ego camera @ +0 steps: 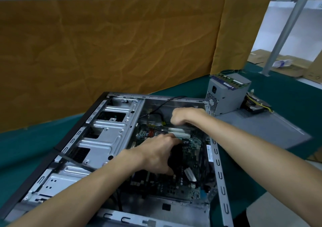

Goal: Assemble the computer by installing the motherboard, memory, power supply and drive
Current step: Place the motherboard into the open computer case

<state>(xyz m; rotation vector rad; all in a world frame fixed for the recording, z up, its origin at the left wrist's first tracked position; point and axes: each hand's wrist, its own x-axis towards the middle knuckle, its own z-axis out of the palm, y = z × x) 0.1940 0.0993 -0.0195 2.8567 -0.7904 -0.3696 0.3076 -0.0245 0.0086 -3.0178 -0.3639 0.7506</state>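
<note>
Nearest the camera, 2 bare forearms reach forward into an open computer case that lies on its side on a green table cover. Its long axis runs from the near left toward the far right, with the open side facing up. Along its left half sits the silver drive cage, and a black cable loops across the far end.

Inside the case, the motherboard lies flat on the case floor, its long side following the case. The left hand rests over the board's middle with fingers curled down around a dark part beneath them; exactly what it grips is hidden by the hand. Farther in, the right hand is closed, knuckles up, over the board's far edge beside the white expansion slots; whether it holds anything cannot be told.

Beyond the case, on a grey side panel, stands the power supply, fan grille and socket facing the camera. 2 memory sticks lie along its top. Just right of it rests a drive with yellow wires. Brown paper covers the wall behind.
</note>
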